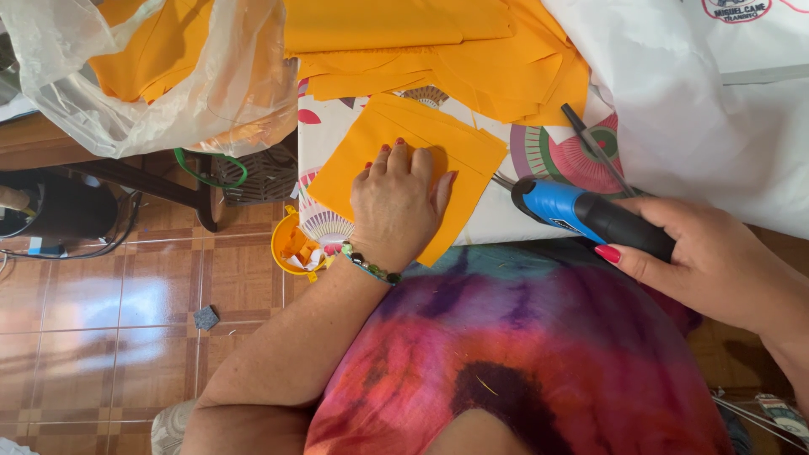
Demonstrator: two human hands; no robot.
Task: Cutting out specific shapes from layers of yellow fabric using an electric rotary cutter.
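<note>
Patterned tablecloth [337, 126] underneath, your left hand [398, 206] lies flat on orange fabric [421, 147], right hand [716, 261] gripping the blue cutter [590, 215], nose pointing left.

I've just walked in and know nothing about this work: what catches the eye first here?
Bright orange fabric pieces lie on the patterned table edge, the left hand pressing flat on the top one. To their right, the right hand grips a blue-and-black electric cutter. More orange fabric is heaped behind.

A clear plastic bag [160, 80] holding orange fabric sits at the upper left, hanging over the edge of the counter [497, 221]; a round printed emblem [737, 8] in red and dark blue, cut by the frame's top edge, marks the white cloth [708, 126] at the upper right.
</note>
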